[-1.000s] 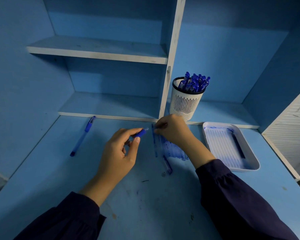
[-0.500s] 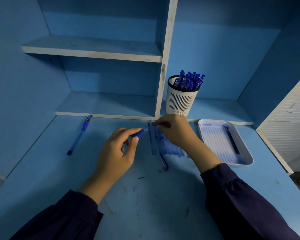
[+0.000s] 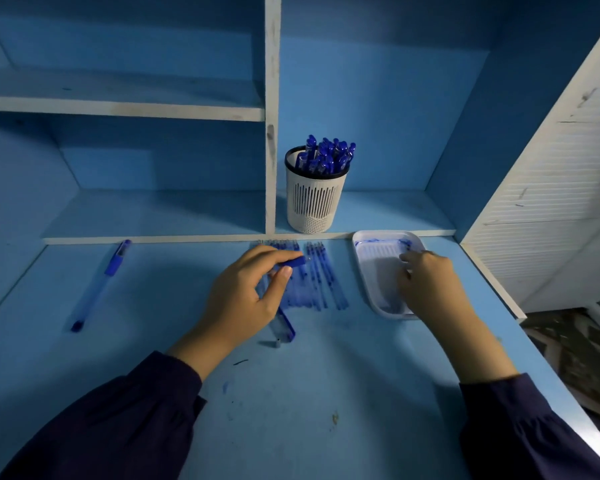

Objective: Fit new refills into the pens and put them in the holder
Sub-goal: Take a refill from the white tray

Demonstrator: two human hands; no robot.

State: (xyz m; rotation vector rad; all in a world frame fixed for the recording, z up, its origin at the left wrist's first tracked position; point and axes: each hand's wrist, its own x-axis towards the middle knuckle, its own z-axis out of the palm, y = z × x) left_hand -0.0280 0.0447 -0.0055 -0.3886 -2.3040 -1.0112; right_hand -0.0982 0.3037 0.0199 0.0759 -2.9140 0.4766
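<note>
Just in front of the white slotted holder (image 3: 311, 202), which stands on the back shelf packed with blue pens (image 3: 328, 154), a row of refills (image 3: 321, 282) lies side by side on the blue desk (image 3: 326, 393), their tips pointing back toward the holder. Your left hand (image 3: 243, 299) hovers over the left part of that row, in front of the holder and a little to its left. Its thumb and forefinger pinch a short blue pen piece (image 3: 294, 262), and the other fingers are curled beneath. A clear barrel (image 3: 285, 328) lies on the desk nearer to you than the refills, partly hidden under that hand. To the front right of the holder sits a white tray (image 3: 374, 265) smeared with blue ink. Your right hand (image 3: 430, 285) reaches into it with fingers bent downward; they are blurred, so you cannot tell whether they hold anything. Well to the left of the holder, a capped pen (image 3: 99, 285) lies alone on the desk, cap end toward the shelf. Dark sleeves (image 3: 136, 420) cover both forearms.
</note>
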